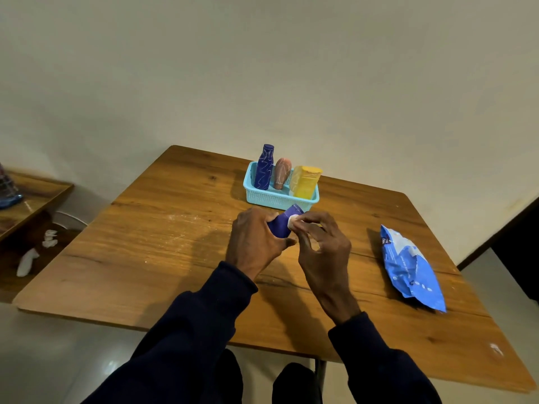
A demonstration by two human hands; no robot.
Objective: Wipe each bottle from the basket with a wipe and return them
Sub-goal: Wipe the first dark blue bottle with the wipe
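Just in front of the basket (274, 199) I see the left hand (253, 240) wrapped round the purple bottle (281, 224), while the right hand (320, 246) pinches a white wipe (292, 220) against its upper end.

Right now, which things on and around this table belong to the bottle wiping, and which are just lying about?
In the job: purple bottle in the left hand, wipe in the right hand, basket with three bottles, wipe pack.
Lying about: white scraps left of the table, blue thing on the side shelf.
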